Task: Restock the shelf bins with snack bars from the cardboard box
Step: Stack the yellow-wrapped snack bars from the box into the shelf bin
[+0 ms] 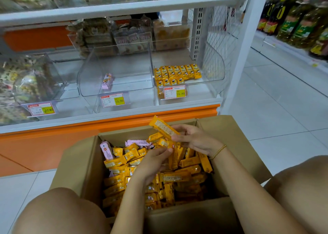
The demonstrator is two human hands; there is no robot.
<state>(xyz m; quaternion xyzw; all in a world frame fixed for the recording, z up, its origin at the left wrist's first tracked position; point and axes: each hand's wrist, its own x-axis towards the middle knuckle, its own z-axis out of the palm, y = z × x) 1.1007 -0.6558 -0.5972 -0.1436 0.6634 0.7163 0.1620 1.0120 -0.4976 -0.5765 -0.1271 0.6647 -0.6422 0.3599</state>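
right hand [195,139] grips a long yellow foil-wrapped snack bar [163,128], tip angled to 10 o'clock, lifted over the box. left hand [154,161] pinches the top of a second yellow bar [173,158] standing in the pile. Open brown cardboard box [79,162] looks near full: mostly yellow, a few pink-wrapped bars [106,150] at 10 o'clock. Bins at 12 o'clock: right clear plastic bin [213,70] has a partial layer of stocked yellow bars [177,73], middle clear plastic bin [124,63] one lone pink bar [107,81]. Judgement: early stage, bulk of the restock left.
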